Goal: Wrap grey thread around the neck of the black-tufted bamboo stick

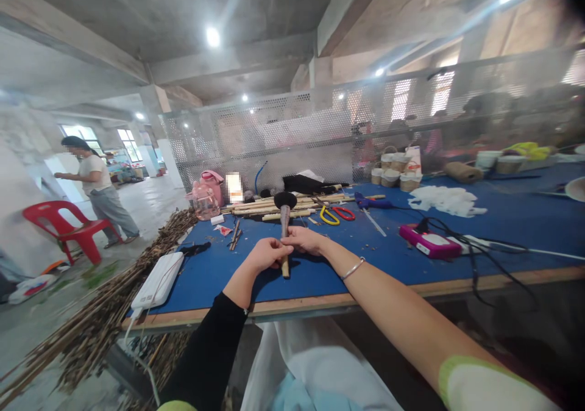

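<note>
A pale wooden stick (286, 269) stands roughly upright before me, with a grey wrapped upper part and a black disc-like top (285, 200). My left hand (269, 253) pinches it low down from the left. From the right, the fingers of my right hand (305, 241) close on it slightly higher, at the grey part. My fingertips hide part of the stick where the two hands meet. Beyond it lie several pale wooden rods (256, 207), scissors with yellow (329, 216) and red (343, 214) handles, and a blue glue gun (372, 202).
On the blue table (214, 289) are a white power bank (158, 282) at left and a magenta box (429, 242) with black cables at right. White material (445, 200), small baskets (410, 182) and twine (462, 172) lie farther back. Dry stalks (119, 283), a red chair (68, 222) and a person (98, 179) are left.
</note>
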A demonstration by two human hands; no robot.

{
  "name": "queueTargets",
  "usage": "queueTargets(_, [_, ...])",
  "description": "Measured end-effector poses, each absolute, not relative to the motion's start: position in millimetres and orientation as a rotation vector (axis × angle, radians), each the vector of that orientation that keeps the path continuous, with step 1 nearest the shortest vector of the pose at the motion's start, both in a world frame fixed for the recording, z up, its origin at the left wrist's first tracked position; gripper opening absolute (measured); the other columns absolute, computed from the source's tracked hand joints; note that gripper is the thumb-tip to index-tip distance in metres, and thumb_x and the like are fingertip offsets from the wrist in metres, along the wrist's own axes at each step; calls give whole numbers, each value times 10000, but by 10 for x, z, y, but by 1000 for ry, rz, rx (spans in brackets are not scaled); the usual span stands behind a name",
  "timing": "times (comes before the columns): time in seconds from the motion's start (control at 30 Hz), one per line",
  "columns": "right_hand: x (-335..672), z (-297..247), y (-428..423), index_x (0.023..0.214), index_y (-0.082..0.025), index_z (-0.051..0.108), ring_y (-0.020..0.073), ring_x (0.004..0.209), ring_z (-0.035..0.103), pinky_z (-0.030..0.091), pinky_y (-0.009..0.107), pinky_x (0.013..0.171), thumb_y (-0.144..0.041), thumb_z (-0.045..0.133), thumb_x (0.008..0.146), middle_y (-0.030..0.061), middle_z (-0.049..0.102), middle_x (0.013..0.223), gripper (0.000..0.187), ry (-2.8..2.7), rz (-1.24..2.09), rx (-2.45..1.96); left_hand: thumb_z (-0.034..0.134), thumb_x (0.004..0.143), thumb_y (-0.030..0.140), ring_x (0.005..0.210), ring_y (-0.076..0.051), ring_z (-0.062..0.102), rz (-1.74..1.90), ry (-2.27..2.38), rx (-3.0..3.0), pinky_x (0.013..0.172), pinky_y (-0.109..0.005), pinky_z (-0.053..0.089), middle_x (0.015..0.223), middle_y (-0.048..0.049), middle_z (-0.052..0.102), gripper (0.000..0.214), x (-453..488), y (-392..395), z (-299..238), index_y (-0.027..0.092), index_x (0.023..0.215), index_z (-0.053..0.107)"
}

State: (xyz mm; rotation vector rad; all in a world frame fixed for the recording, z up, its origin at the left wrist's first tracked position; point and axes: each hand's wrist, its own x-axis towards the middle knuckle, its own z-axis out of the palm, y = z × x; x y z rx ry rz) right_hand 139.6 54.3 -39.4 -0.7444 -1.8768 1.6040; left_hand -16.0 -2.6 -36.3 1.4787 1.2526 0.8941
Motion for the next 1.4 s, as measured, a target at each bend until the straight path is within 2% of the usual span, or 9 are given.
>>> queueTargets(0.13, [1399, -377, 525, 772, -175, 418, 22, 346, 217, 109, 174, 333, -405, 670, 678, -111, 353, 457, 354, -1877, 1609, -750, 726, 562, 430, 475, -67, 460, 890, 1221, 1481, 512, -219, 416, 519, 30, 488, 368, -176, -39, -358, 137, 603, 507])
queueTargets(0.3, [1404, -379, 524, 782, -176, 415, 18, 344, 219, 111, 173, 326, -416, 669, 677, -99, 395, 482, 364, -1888, 1628, -734, 687, 601, 418, 586, -105, 554, 831, 1160, 1434, 605, -256, 468, 617, -12, 547, 356, -154, -66, -328, 145, 570, 460])
queueTargets(0.5, [1392, -393, 544, 787, -173, 426, 17, 323, 216, 118, 171, 316, -418, 695, 647, -120, 350, 438, 391, -1881, 1615, -740, 678, 613, 484, 501, -82, 487, 872, 1259, 1449, 513, -219, 424, 542, 33, 490, 382, -144, -33, -367, 140, 699, 536])
queueTargets(0.7, [1390, -372, 523, 772, -170, 427, 12, 332, 214, 110, 170, 320, -415, 689, 652, -109, 384, 460, 379, -1878, 1623, -752, 748, 500, 508, 438, -58, 405, 903, 1288, 1474, 458, -208, 359, 475, 48, 454, 462, -168, 2, -401, 144, 598, 480])
queueTargets(0.8, [1391, -363, 513, 761, -163, 442, 17, 347, 226, 114, 171, 321, -406, 683, 664, -103, 373, 463, 356, -1881, 1607, -762, 736, 520, 500, 462, -60, 430, 882, 1222, 1454, 499, -216, 393, 487, 50, 444, 446, -167, -11, -382, 142, 592, 480])
queueTargets(1.0, [1396, -389, 543, 771, -172, 428, 20, 349, 229, 127, 169, 322, -432, 677, 666, -101, 381, 482, 375, -1887, 1627, -761, 663, 619, 461, 601, -129, 584, 817, 1152, 1439, 588, -262, 464, 651, -37, 592, 359, -124, -46, -337, 134, 663, 519])
queueTargets(1.13, [1394, -392, 548, 776, -176, 418, 16, 343, 217, 123, 166, 321, -446, 680, 660, -109, 373, 479, 394, -1877, 1623, -767, 654, 648, 436, 459, -86, 496, 875, 1231, 1510, 475, -217, 402, 538, 23, 528, 321, -134, -16, -375, 141, 719, 550])
queueTargets(1.23, [1390, -379, 536, 773, -175, 416, 14, 338, 218, 117, 168, 320, -444, 687, 652, -110, 379, 477, 401, -1873, 1619, -768, 696, 607, 447, 386, -57, 402, 915, 1284, 1565, 412, -200, 327, 471, 47, 484, 346, -173, 8, -410, 147, 672, 536])
queueTargets(1.4, [1396, -368, 522, 765, -169, 428, 18, 343, 229, 124, 172, 320, -430, 681, 666, -105, 378, 466, 377, -1870, 1622, -758, 714, 581, 437, 447, -65, 450, 874, 1234, 1562, 480, -212, 403, 502, 34, 491, 363, -186, -9, -393, 141, 621, 508])
